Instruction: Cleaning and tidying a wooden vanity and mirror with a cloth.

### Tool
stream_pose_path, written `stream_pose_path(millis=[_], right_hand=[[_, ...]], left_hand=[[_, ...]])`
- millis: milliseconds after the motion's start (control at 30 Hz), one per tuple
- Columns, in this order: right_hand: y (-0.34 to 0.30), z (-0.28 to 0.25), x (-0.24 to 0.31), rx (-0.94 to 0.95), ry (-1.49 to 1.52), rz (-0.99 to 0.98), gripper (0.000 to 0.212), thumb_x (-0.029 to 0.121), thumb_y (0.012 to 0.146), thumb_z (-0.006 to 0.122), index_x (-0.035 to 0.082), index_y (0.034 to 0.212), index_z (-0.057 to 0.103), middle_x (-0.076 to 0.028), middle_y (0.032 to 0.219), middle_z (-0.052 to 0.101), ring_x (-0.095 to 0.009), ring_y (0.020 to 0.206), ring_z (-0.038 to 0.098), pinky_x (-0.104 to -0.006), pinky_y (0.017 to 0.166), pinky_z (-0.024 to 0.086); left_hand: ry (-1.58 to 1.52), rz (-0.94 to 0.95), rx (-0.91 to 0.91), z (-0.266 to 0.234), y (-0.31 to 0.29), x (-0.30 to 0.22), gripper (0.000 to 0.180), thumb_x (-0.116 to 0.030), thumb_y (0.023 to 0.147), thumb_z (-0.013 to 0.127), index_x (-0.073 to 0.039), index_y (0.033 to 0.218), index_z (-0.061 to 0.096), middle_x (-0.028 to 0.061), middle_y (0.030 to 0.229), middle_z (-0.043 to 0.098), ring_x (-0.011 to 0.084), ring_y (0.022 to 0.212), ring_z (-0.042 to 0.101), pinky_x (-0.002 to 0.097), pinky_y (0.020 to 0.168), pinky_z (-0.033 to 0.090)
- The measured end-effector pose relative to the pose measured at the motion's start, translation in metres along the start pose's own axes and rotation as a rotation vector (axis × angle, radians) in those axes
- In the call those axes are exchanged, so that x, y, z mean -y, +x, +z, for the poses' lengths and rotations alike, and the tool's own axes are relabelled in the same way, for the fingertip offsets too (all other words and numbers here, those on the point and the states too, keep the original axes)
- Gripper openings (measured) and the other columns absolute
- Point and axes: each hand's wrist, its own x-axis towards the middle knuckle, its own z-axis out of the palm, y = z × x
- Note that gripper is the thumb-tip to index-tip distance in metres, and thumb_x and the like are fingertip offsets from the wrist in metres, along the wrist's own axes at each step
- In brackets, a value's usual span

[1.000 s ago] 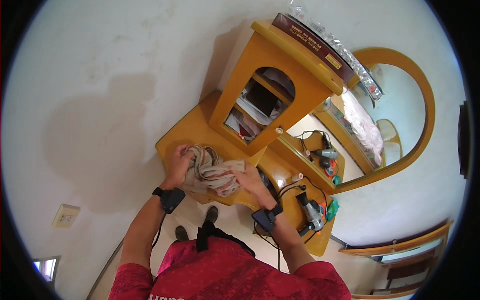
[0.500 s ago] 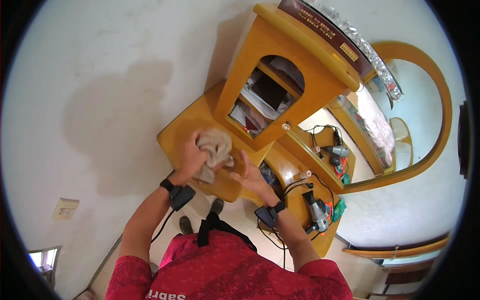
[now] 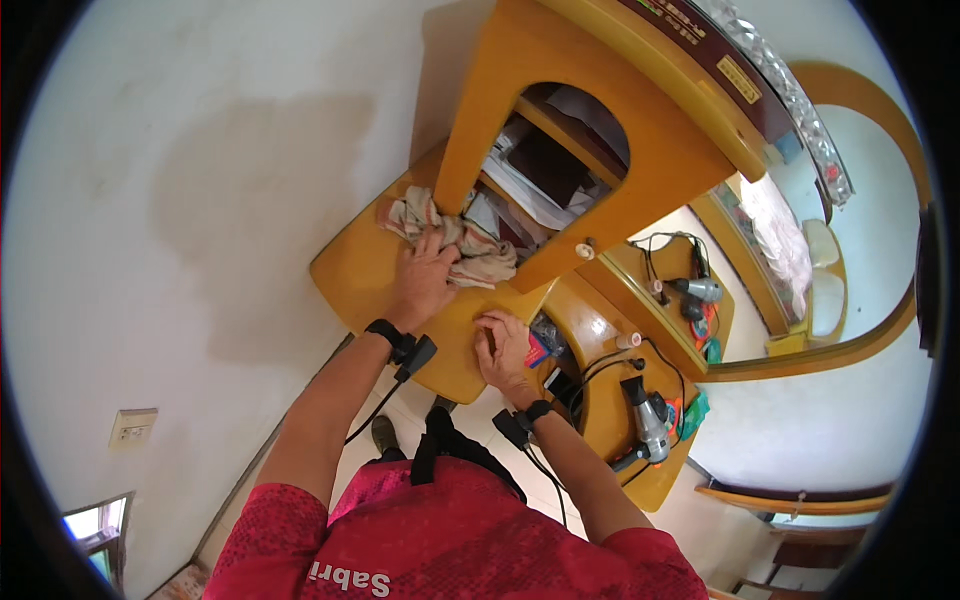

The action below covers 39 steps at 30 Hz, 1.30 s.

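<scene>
Striped cloth [image 3: 480, 258], one piece, lies bunched under the left hand [image 3: 428, 278], whose fingers are laid out over it, unclenched. One right hand [image 3: 506, 350] rests half-curled on the tabletop [image 3: 355, 270]; from here I can't tell whether it grasps anything. Just beyond the left hand, one cabinet [image 3: 668, 150] stands in the way. One hair dryer [image 3: 650, 425] lies right of the right hand. Bare tabletop stretches left of the left hand to its edge.
</scene>
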Motion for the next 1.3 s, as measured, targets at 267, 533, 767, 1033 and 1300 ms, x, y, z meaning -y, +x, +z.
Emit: stream_pose_path(millis=[267,533,767,1033,1300], right_hand=[[-0.011,0.009,-0.001,-0.084,-0.033,-0.018,0.029,0.011,0.076,0.064,0.011,0.105,0.063,-0.013,0.108,0.061,-0.035,0.103,0.055,-0.0439,0.088,0.039],[-0.010,0.004,0.002,-0.026,0.043,0.002,0.014,0.011,0.075,0.065,0.010,0.089,0.061,-0.011,0.097,0.062,-0.035,0.097,0.056,-0.0439,0.085,0.040],[-0.008,-0.004,-0.001,-0.047,0.094,0.070,0.013,0.010,0.074,0.065,0.011,0.086,0.061,-0.008,0.096,0.062,-0.031,0.096,0.057,-0.0419,0.083,0.041],[-0.011,-0.005,0.002,-0.082,0.142,0.048,0.015,0.010,0.073,0.065,0.011,0.087,0.060,-0.007,0.098,0.062,-0.031,0.097,0.057,-0.0418,0.084,0.041],[-0.010,-0.002,0.002,-0.047,0.118,0.044,0.014,0.011,0.074,0.065,0.012,0.087,0.060,-0.008,0.100,0.061,-0.031,0.100,0.056,-0.0430,0.085,0.041]], left_hand=[[0.037,0.278,0.144,0.013,-0.023,-0.047,0.045,-0.034,0.065,0.073,-0.010,0.103,0.065,0.0100,0.116,0.057,0.0267,0.127,0.046,0.0468,0.097,0.038],[0.260,-0.255,0.685,-0.066,-0.001,-0.016,0.057,-0.043,0.072,0.074,-0.006,0.114,0.063,0.0191,0.110,0.064,0.0324,0.106,0.062,0.0438,0.088,0.051],[0.193,0.178,-0.179,-0.063,0.016,0.006,0.077,-0.033,0.071,0.079,-0.008,0.136,0.047,0.0200,0.123,0.055,0.0348,0.108,0.060,0.0448,0.081,0.052],[0.268,0.069,0.322,-0.029,0.050,-0.002,0.110,-0.056,0.071,0.075,-0.010,0.154,0.020,0.0272,0.110,0.064,0.0403,0.090,0.067,0.0469,0.074,0.055],[0.281,0.277,0.071,-0.015,-0.002,0.022,0.084,-0.047,0.082,0.068,-0.004,0.146,0.037,0.0254,0.116,0.062,0.0382,0.095,0.066,0.0459,0.077,0.055]])
